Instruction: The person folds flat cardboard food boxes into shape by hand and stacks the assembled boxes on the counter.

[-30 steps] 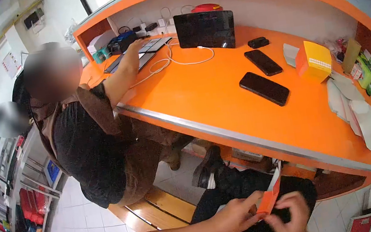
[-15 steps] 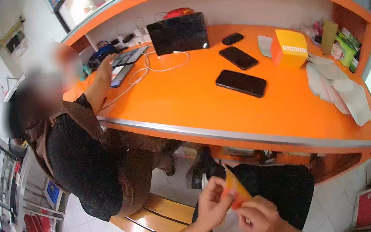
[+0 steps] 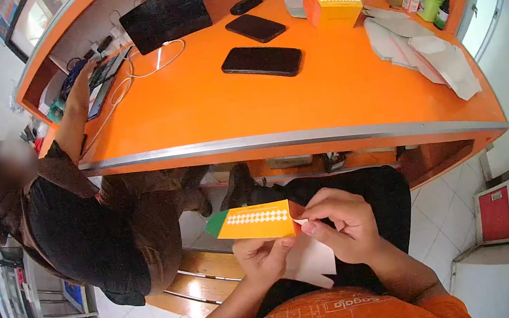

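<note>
Over my lap I hold a folding carton (image 3: pixel 254 223) printed yellow, orange and green, with a band of white diamonds along it. My left hand (image 3: pixel 260 257) grips it from below, the thumb near its right end. At that end my right hand (image 3: pixel 347 223) pinches the carton's edge, where a bit of white inner side shows. Below both hands hangs a white notched card panel (image 3: pixel 311 261); whether it belongs to the same carton I cannot tell. A yellow and orange box (image 3: pixel 332 1) with similar diamonds stands on the orange desk (image 3: pixel 177 121).
Flat card pieces (image 3: pixel 425 57) lie at the desk's right. Two phones (image 3: pixel 262 61) (image 3: pixel 255 27) and a dark tablet (image 3: pixel 166 16) are farther back, beside a white cable (image 3: pixel 154 72). At left sits another person (image 3: pixel 92 234), one arm reaching across the desk. A wooden bench (image 3: pixel 202 273) is below.
The carton has turned from steeply tilted to nearly level, showing its diamond band and green end. My right hand has risen to its right end. The view has shifted, moving the desk up and left.
</note>
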Demonstrator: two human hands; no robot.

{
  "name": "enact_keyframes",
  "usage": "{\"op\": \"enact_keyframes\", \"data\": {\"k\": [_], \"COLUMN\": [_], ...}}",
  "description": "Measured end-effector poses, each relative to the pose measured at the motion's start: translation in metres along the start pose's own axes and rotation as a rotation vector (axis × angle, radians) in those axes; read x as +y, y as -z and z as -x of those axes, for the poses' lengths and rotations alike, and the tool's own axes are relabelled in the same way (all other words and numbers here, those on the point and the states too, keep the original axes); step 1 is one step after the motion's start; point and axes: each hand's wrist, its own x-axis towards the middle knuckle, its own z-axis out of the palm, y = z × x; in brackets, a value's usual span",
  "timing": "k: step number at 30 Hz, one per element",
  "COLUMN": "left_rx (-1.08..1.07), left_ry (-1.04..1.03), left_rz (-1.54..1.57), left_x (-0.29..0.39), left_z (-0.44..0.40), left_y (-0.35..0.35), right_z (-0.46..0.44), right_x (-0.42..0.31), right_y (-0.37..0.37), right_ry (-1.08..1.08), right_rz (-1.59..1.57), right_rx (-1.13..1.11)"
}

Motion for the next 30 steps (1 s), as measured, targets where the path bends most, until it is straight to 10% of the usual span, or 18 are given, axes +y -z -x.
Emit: {"op": "enact_keyframes", "data": {"k": [7,23,30], "left_rx": [0.135,0.095,-0.322], "left_ry": [0.174,0.2,0.156], "left_rz": [0.273,0.352,0.144], "left_x": [-0.013,0.003,0.002], "left_z": [0.0,-0.004,-0.01], "left_y": [-0.012,-0.029,-0.024], "right_z": [0.009,0.005,0.02], "right_x": [0.013,-0.006,0.015], "right_y": [-0.002,0.007,0.017], "right_ry": [-0.239,0.117,-0.267], "right_rz": [-0.461,0.22,0.109], "right_rx": [-0.056,-0.081,0.17]}}
